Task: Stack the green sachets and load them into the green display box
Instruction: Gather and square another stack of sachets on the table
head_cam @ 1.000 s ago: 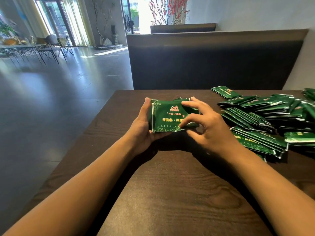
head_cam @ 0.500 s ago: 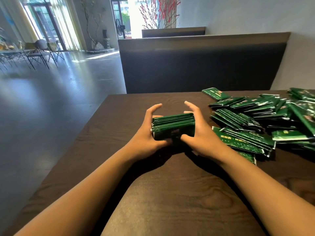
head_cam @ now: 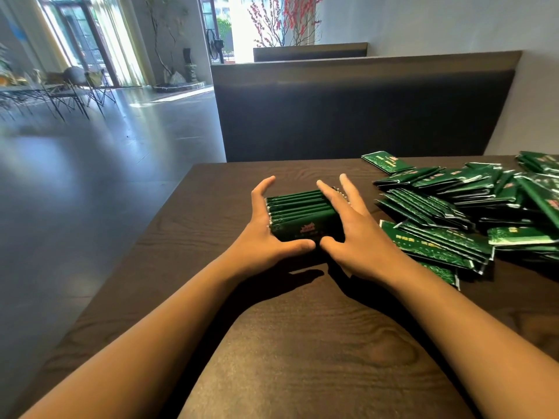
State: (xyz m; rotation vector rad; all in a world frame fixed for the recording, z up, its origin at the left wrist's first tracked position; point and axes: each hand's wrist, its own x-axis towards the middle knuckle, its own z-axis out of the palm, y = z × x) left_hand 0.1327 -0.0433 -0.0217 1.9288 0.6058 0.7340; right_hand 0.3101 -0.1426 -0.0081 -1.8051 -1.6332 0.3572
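head | left hand [head_cam: 266, 234], right hand [head_cam: 357, 234] press sachet stack [head_cam: 299, 213] (fingers straight)

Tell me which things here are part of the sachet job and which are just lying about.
Job: stack of green sachets, pressed between left hand and right hand; loose sachet pile; table.
Lying about: booth bench, chairs, red blossom branches.

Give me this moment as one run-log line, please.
stage: squaring stack | left hand: presses stack | right hand: presses stack | pile: right | box: unseen
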